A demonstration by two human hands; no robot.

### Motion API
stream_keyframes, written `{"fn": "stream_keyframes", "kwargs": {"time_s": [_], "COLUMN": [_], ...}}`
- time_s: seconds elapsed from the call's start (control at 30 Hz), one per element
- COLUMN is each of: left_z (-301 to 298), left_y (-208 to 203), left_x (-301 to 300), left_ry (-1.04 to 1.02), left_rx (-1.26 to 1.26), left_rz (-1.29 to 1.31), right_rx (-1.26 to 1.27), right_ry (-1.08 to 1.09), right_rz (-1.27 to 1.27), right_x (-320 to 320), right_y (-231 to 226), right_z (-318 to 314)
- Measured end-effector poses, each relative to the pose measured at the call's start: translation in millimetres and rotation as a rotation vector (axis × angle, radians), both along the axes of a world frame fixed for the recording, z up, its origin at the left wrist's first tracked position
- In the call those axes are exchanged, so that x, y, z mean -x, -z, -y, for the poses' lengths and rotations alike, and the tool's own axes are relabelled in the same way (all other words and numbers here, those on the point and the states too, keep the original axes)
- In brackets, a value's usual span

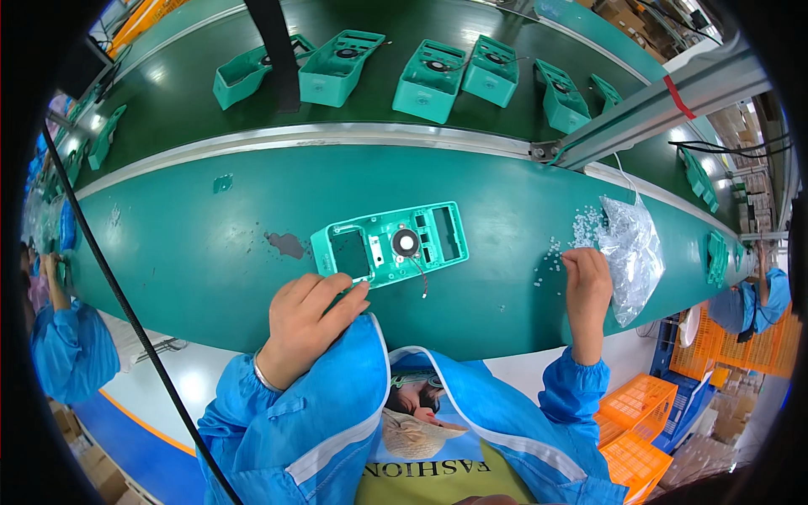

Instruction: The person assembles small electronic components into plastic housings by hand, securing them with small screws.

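A green plastic housing lies flat on the bench in front of me, its open side up. Inside it sit a small round black speaker with a pale centre and a thin wire that trails over the near wall. The fingers of my left hand rest bent on the housing's near left edge, holding it there. To the right, my right hand has thumb and fingertips pinched together beside scattered small clear pieces. Whatever the pinch may hold is too small to make out.
A clear plastic bag lies just right of my right hand. Beyond a metal rail, several similar housings stand on a dark green belt. A metal post slants in at the right. Co-workers in blue sleeves are at both sides.
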State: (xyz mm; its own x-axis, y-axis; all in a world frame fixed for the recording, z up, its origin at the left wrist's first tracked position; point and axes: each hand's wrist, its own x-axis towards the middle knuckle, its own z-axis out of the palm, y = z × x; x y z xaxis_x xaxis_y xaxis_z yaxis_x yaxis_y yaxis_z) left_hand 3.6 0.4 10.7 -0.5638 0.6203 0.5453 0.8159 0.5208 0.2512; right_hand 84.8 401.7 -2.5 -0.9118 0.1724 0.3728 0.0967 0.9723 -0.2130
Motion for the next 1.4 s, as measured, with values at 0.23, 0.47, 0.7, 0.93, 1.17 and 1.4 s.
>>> {"fn": "stream_keyframes", "kwargs": {"time_s": [0.23,0.47,0.7,0.93,1.17,1.4], "left_z": [0,2,1,3,2,1], "left_y": [0,3,6,9,7,8], "left_x": [5,10,11,12,10,11], "left_ry": [0.020,0.023,0.013,0.022,0.012,0.017], "left_rx": [0.048,0.050,0.005,0.022,0.030,0.028], "left_rz": [0.017,0.027,0.041,0.036,0.062,0.055], "right_rx": [0.199,0.420,0.575,0.556,0.483,0.309], "right_ry": [-0.215,-0.373,-0.547,-0.742,-0.777,-0.837], "right_rz": [-0.046,0.055,0.156,0.189,0.178,0.124], "right_x": [33,59,74,85,86,85], "right_y": [-26,-29,-27,-12,-11,-20], "right_z": [49,94,122,142,142,145]}}
